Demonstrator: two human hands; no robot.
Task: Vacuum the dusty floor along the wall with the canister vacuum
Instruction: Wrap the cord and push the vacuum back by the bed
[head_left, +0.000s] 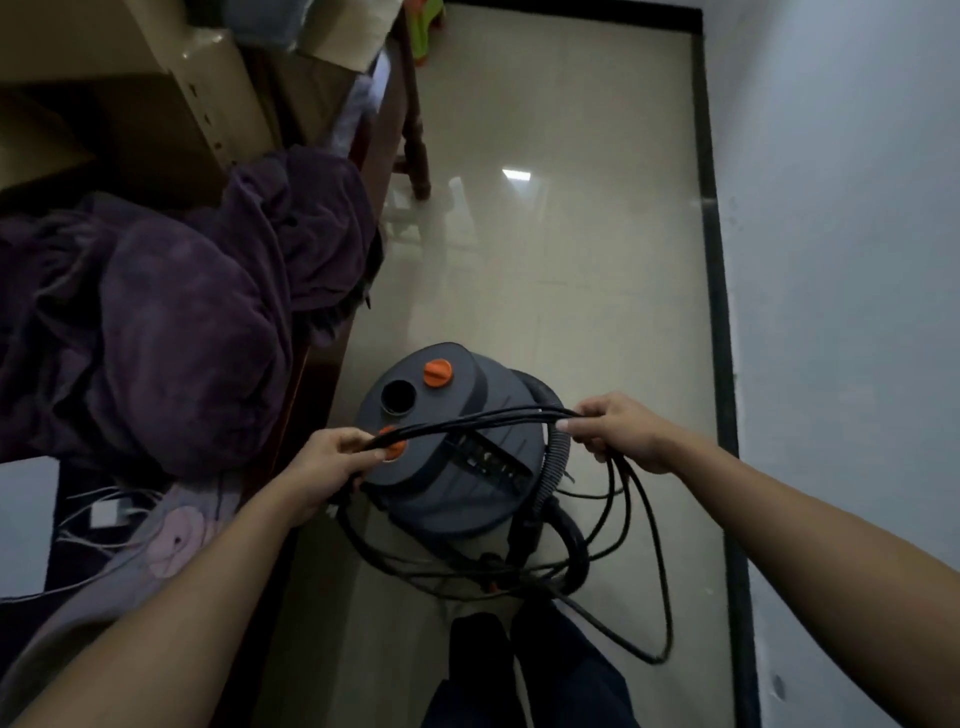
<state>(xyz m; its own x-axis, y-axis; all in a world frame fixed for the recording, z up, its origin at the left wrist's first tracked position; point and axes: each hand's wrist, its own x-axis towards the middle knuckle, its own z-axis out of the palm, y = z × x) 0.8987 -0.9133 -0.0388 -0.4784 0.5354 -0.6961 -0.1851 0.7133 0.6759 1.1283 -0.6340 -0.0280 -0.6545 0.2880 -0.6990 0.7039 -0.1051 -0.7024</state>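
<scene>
A grey canister vacuum (457, 415) with orange knobs stands on the beige tiled floor (561, 249) just in front of my feet. Its ribbed hose (558, 457) curls around its right side. A bundle of black power cord (467, 423) stretches across the top of the canister between my hands. My left hand (332, 462) grips one end of the bundle at the canister's left edge. My right hand (618, 431) grips the other end to its right. Loose loops of cord hang and trail on the floor below.
A dark skirting (719, 312) runs along the white wall (841, 260) on the right. On the left is a bed with a purple blanket (176, 312) and cardboard boxes (130, 93) above. A wooden chair leg (418, 156) stands farther ahead.
</scene>
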